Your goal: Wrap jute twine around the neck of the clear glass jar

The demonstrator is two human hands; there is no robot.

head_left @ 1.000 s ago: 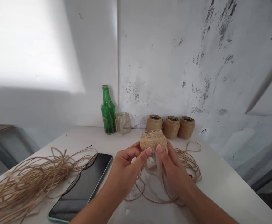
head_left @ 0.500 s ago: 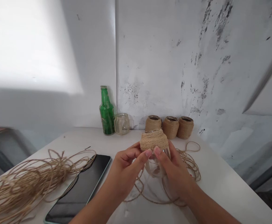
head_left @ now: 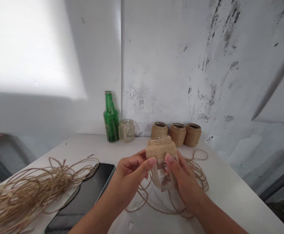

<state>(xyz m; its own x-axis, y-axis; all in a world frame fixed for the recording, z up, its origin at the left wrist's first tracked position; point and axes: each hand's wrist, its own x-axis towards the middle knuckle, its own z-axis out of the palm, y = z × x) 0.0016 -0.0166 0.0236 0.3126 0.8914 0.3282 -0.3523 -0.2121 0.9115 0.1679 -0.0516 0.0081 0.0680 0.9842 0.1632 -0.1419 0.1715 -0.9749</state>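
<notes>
Between my two hands is a clear glass jar (head_left: 163, 177), held above the table and slightly tilted. Jute twine (head_left: 161, 148) is wound round its upper part, while the lower glass is bare. My left hand (head_left: 133, 175) grips the jar's left side, its thumb at the lower edge of the winding. On the other side my right hand (head_left: 185, 178) is closed round the jar, its thumb also near that edge. The fingers behind the jar are partly hidden. Loose twine (head_left: 197, 172) trails in loops on the table beneath and to the right of the hands.
A large heap of twine (head_left: 32, 195) and a dark phone (head_left: 80, 201) lie on the left of the white table (head_left: 239, 201). Along the wall stand a green bottle (head_left: 111, 122), a bare glass jar (head_left: 126, 130) and three twine-covered jars (head_left: 178, 135).
My thumbs have moved slightly apart, the right one shifting to the right. More of the jar's bare glass shows between them. Both hands keep their hold.
</notes>
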